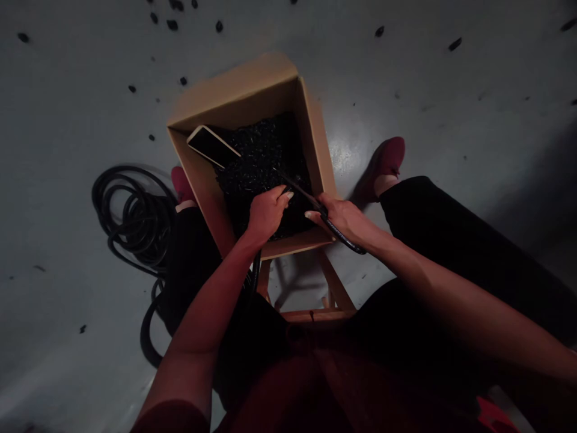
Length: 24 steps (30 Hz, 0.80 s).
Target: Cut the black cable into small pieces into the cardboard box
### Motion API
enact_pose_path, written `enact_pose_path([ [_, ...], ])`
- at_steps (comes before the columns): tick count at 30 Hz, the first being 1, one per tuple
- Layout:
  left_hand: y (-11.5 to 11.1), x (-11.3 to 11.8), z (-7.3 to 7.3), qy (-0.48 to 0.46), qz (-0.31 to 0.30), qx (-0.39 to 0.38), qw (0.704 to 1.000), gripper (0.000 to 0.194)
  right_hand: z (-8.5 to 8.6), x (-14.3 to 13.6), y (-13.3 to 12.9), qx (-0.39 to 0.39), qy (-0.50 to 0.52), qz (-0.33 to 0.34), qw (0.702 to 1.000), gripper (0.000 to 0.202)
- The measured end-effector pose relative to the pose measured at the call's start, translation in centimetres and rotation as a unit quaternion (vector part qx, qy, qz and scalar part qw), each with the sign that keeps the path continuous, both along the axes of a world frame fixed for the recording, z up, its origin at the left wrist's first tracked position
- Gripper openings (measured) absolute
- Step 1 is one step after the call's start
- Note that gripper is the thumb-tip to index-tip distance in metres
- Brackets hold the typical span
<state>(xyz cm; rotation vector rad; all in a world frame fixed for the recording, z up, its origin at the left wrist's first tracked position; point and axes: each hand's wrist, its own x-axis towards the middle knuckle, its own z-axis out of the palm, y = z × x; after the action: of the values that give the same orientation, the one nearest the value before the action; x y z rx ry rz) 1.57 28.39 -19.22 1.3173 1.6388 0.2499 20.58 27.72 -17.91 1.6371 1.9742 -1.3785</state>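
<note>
Over an open cardboard box (318, 144), my left hand (268, 211) is closed around a black hose (256, 270), with its end poking out by the thumb. The hose hangs down beneath my left wrist. My right hand (340, 215) grips dark-handled scissors (304, 193), their blades pointing up and left, close to the hose end. Whether the blades touch the hose cannot be made out. Below both hands, the box holds a heap of small black cut pieces (265, 144). A phone-like flat black slab with a pale edge (213, 146) leans in the box's left corner.
A coil of black hose (135, 222) lies on the grey floor to the left, beside my leg. Loose black bits (172, 24) are scattered over the floor. The box stands between my feet in red shoes (391, 157), near a wooden stool (336, 282).
</note>
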Motion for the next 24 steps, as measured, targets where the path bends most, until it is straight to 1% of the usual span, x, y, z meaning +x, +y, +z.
enact_pose_path([
  [5, 0.1, -0.1, 0.0, -0.029, 0.008, -0.038, 0.999, 0.030, 0.2, -0.2, 0.0, 0.000, -0.037, 0.010, 0.999, 0.039],
  [7, 0.0, -0.1, -0.3, -0.064, 0.032, -0.066, 0.995, 0.031, 0.2, -0.2, 0.0, 0.000, -0.047, 0.011, 0.999, 0.040],
  [8, 0.0, -0.1, -0.5, -0.095, 0.056, -0.089, 0.990, 0.031, 0.2, -0.2, 0.0, 0.001, -0.052, 0.011, 0.999, 0.041],
  [10, -0.1, 0.0, -0.8, -0.176, 0.123, -0.148, 0.965, 0.027, 0.0, -0.2, 0.0, 0.002, -0.059, 0.009, 0.998, 0.042],
  [13, 0.1, 0.2, -0.9, -0.276, 0.222, -0.214, 0.910, 0.024, -0.4, 0.0, 0.0, 0.003, -0.059, 0.004, 0.998, 0.040],
  [15, 0.3, 0.3, -0.5, -0.314, 0.266, -0.232, 0.881, 0.023, -0.8, 0.1, 0.1, 0.004, -0.052, -0.009, 0.999, 0.038],
  [17, 0.5, 0.4, 0.0, -0.341, 0.289, -0.247, 0.860, 0.018, -1.1, 0.3, 0.3, -0.001, -0.034, -0.037, 0.999, 0.037],
  [19, 0.5, 0.4, 0.6, -0.365, 0.287, -0.270, 0.843, 0.015, -1.1, 0.5, 0.6, -0.018, 0.007, -0.090, 0.996, 0.033],
  [20, 0.4, 0.4, 0.8, -0.376, 0.277, -0.284, 0.837, 0.017, -1.1, 0.6, 0.7, -0.029, 0.036, -0.124, 0.991, 0.032],
  [22, 0.0, 0.5, 1.3, -0.398, 0.242, -0.313, 0.828, 0.022, -1.0, 0.7, 1.0, -0.050, 0.104, -0.188, 0.975, 0.030],
  [24, -0.4, 0.6, 1.7, -0.415, 0.198, -0.342, 0.820, 0.022, -0.9, 0.7, 1.2, -0.070, 0.172, -0.243, 0.952, 0.031],
])
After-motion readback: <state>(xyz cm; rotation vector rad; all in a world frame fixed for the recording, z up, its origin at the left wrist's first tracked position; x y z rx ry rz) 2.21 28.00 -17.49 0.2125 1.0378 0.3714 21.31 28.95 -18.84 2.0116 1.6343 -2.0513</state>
